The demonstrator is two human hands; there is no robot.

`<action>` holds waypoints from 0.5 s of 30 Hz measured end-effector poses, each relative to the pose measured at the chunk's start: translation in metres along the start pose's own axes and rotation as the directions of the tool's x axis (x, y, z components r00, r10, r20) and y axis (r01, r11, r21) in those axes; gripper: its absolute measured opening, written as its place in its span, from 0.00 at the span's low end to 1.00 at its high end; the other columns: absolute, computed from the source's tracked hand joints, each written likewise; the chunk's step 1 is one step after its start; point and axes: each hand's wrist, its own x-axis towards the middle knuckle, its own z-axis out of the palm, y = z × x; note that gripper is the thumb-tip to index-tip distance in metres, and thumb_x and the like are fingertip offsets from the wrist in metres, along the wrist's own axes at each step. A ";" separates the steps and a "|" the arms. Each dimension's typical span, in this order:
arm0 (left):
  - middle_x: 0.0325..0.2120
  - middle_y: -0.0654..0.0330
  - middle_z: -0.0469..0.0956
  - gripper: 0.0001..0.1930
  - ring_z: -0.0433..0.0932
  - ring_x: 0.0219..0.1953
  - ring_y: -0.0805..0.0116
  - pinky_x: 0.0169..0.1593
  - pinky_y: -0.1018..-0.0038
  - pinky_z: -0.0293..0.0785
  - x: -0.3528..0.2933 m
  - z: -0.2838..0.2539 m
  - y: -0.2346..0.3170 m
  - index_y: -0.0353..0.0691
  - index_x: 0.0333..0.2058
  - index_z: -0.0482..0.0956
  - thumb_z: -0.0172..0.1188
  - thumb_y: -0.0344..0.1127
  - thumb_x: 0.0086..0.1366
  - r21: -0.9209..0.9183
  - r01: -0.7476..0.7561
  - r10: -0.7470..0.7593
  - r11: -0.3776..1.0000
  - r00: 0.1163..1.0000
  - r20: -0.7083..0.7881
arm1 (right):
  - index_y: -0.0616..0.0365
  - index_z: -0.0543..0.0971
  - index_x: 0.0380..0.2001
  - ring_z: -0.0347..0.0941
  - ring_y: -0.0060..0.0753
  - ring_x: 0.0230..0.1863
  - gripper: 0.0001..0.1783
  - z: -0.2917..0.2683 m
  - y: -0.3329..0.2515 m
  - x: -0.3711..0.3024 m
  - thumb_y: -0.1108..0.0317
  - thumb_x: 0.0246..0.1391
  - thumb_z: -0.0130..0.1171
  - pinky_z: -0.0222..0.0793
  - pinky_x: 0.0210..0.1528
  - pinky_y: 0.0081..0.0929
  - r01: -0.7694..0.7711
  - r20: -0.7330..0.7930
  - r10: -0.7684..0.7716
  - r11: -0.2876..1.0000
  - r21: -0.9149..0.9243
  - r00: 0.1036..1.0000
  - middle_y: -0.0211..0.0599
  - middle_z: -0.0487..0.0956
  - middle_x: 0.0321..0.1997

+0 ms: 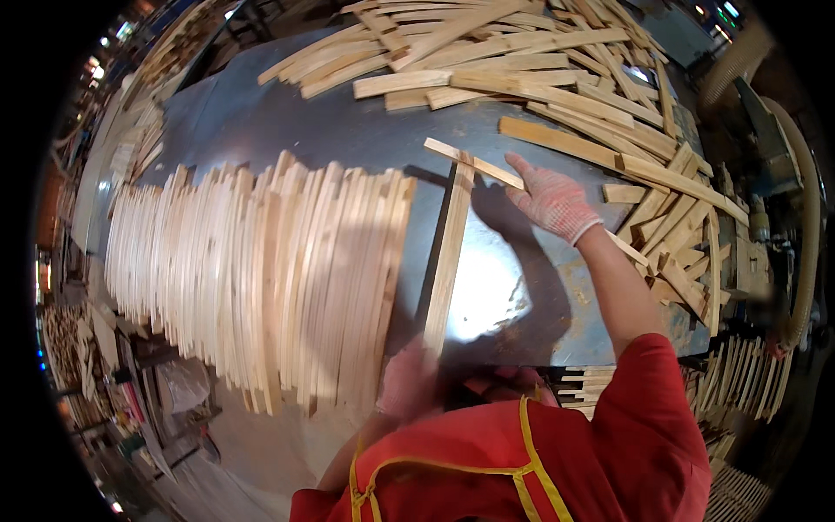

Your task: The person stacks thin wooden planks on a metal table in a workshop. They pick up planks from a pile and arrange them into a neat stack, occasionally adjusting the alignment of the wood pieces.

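Observation:
My left hand (405, 379), gloved and blurred, is closed round the near end of a long wooden strip (450, 248) that points away from me over the metal table. Across that strip's far end lies a second, thin wooden strip (448, 151). My right hand (555, 202), in a whitish-pink knit glove, grips this second strip between thumb and fingers. Light wood shows again beyond my right wrist; I cannot tell whether it is the same strip. Left of my left hand, a wide row of wooden strips (261, 278) lies side by side.
A loose pile of wooden slats (522, 83) covers the table's far side and runs down its right. The metal table (235, 113) shines with glare near its front edge. Stacked strips (748, 378) stand lower right, close to a ribbed hose (804, 235).

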 end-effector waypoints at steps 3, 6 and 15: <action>0.41 0.38 0.82 0.13 0.80 0.45 0.30 0.47 0.41 0.77 -0.010 -0.008 -0.011 0.39 0.48 0.75 0.51 0.42 0.75 0.029 0.092 -0.090 0.995 0.995 -0.044 | 0.53 0.75 0.67 0.82 0.58 0.57 0.31 0.058 -0.015 0.004 0.45 0.70 0.54 0.77 0.58 0.46 -0.141 -0.039 0.174 0.895 0.422 0.984 0.54 0.86 0.55; 0.39 0.39 0.82 0.14 0.81 0.42 0.30 0.46 0.41 0.76 -0.022 -0.023 -0.010 0.38 0.47 0.75 0.54 0.43 0.74 -0.011 0.104 -0.104 0.995 0.992 -0.070 | 0.59 0.81 0.60 0.84 0.55 0.54 0.32 0.110 -0.030 0.010 0.42 0.70 0.53 0.76 0.58 0.43 -0.324 0.078 0.332 0.799 0.507 0.940 0.56 0.87 0.53; 0.54 0.54 0.74 0.28 0.73 0.59 0.51 0.61 0.51 0.71 -0.012 -0.034 -0.009 0.42 0.58 0.76 0.67 0.44 0.60 0.587 -0.165 0.353 0.793 0.909 -0.221 | 0.71 0.67 0.73 0.79 0.49 0.63 0.49 0.194 -0.123 -0.024 0.40 0.64 0.61 0.73 0.68 0.37 -0.174 0.280 -0.104 0.566 0.806 0.954 0.65 0.81 0.61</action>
